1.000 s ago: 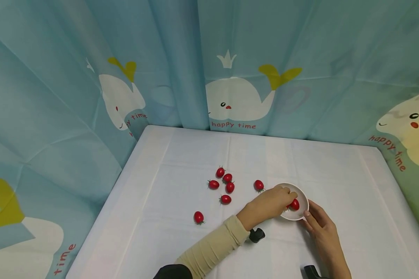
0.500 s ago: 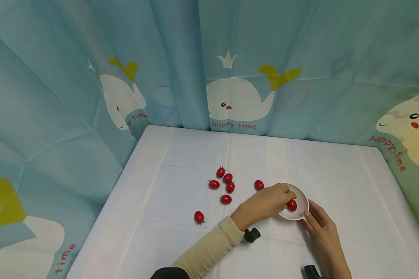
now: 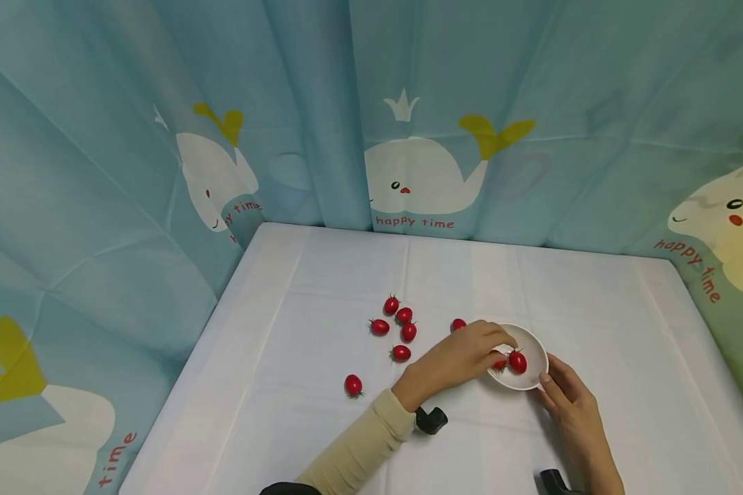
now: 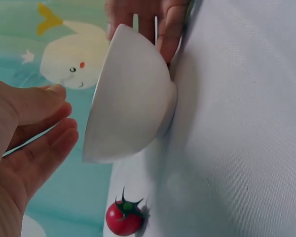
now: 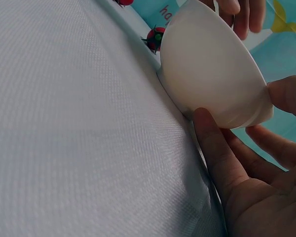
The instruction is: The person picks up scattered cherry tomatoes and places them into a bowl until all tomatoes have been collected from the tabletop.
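Note:
A small white bowl [image 3: 535,344] stands on the table with cherry tomatoes [image 3: 517,362] in it; two are visible, one partly hidden by the fingers. My left hand [image 3: 455,359] is over the bowl's left rim. In the left wrist view its thumb and fingers are apart, with nothing between them. My right hand [image 3: 569,402] holds the bowl's right side, thumb at the rim [image 5: 288,96] and fingers against the outer wall below. Just beyond my left hand lies a single cherry tomato [image 3: 457,324], partly covered by it.
Several cherry tomatoes [image 3: 400,353] lie loosely grouped left of the bowl, and another tomato [image 3: 353,385] sits nearer the front. A white cloth [image 3: 322,275] covers the table. Blue curtains [image 3: 309,172] with printed whales stand behind and to the sides.
My left hand has drawn back leftward from inside the bowl, and its fingers have loosened. Both tomatoes in the bowl show more clearly. My right hand stays on the bowl.

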Demonstrator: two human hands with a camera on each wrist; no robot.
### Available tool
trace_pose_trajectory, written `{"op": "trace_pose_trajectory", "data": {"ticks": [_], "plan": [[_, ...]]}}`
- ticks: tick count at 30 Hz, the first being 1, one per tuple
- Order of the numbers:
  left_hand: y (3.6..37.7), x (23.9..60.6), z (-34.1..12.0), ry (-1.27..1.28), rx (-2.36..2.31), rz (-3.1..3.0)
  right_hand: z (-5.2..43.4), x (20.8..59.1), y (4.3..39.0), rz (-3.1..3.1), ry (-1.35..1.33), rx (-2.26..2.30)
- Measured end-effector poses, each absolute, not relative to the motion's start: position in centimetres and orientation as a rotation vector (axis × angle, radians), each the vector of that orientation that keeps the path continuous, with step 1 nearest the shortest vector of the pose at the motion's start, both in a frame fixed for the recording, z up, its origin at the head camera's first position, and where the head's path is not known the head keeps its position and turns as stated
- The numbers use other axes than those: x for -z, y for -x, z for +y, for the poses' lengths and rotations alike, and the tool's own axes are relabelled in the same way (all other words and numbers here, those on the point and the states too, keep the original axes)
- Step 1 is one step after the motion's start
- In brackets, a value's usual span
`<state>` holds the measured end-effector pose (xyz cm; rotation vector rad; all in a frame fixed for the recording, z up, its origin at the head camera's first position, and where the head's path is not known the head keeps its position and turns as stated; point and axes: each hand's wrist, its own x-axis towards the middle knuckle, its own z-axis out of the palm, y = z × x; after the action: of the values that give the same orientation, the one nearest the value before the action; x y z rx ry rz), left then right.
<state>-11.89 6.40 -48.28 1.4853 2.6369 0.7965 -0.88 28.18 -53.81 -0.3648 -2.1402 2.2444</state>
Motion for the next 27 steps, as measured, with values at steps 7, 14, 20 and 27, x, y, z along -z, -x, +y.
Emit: {"op": "trace_pose_trajectory", "data": {"ticks": [7,14,20,27], "plan": [[12.1,48.3,5.3,-1.411,-0.87,2.721,28.1,53.6,0.9,-2.261,0.445,-2.143],[12.6,48.7,4.8,-1.345,-0.871,2.841,27.9,53.5,0.7,-2.296,0.417,-2.095],[12.7,48.8,4.5,-1.231,-0.715,2.965,27.9,53.5,0.8,-2.296,0.428,-2.094],[13.0,49.4,4.2,-1.091,-0.419,3.056,27.9,53.6,0.9,-2.314,0.477,-2.086]]}}
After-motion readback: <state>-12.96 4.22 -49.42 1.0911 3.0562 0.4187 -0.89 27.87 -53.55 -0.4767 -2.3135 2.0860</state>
